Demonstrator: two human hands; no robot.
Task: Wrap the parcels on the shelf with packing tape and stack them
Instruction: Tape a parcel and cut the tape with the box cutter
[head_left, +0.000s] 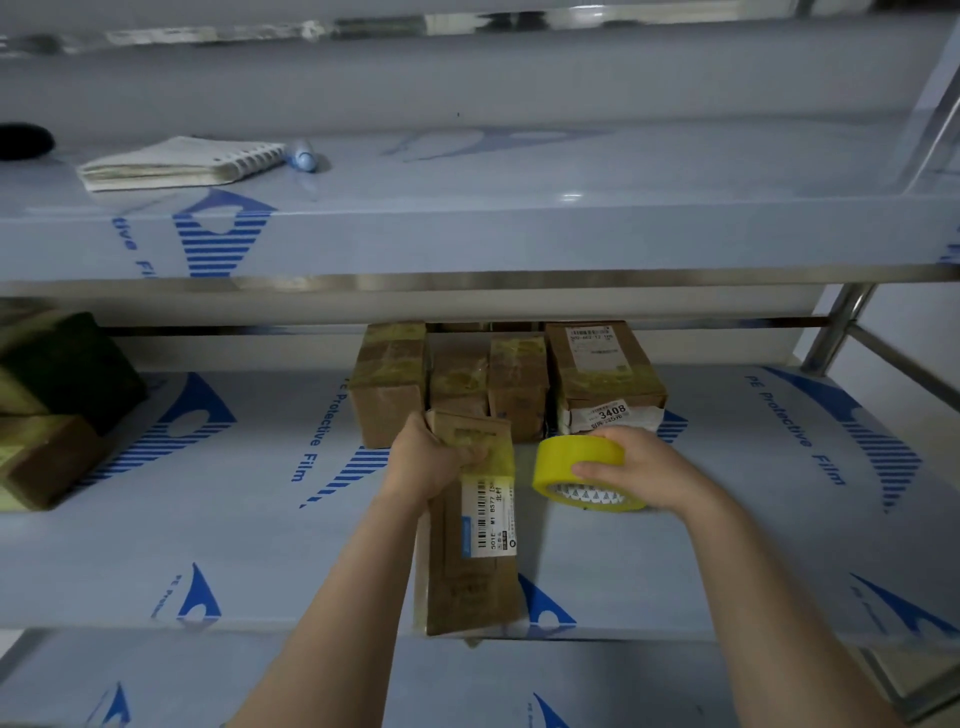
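Parcel (470, 571), long, flat, brown card with a white barcode label: it is lying on the middle shelf (249, 519), its long axis running from the front lip straight back toward the row of taped boxes (498, 384) at the rear. Left hand (426, 460) is gripping the parcel's far end, fingers curling over the top face onto a band of yellow tape already crossing it. Right hand (641, 467) is holding the tape roll (576, 457), thumb and fingers wrapping round its rim, the core tilting toward the person. The roll is sitting just beside the parcel's far end, on its right, with a narrow gap showing; whether a strand is joining roll to parcel cannot be told. Judged from this, the coming pass is likely running crosswise, over the short axis from right to left, with the right hand carrying the roll and the left hand, already on the parcel, pinning it down.
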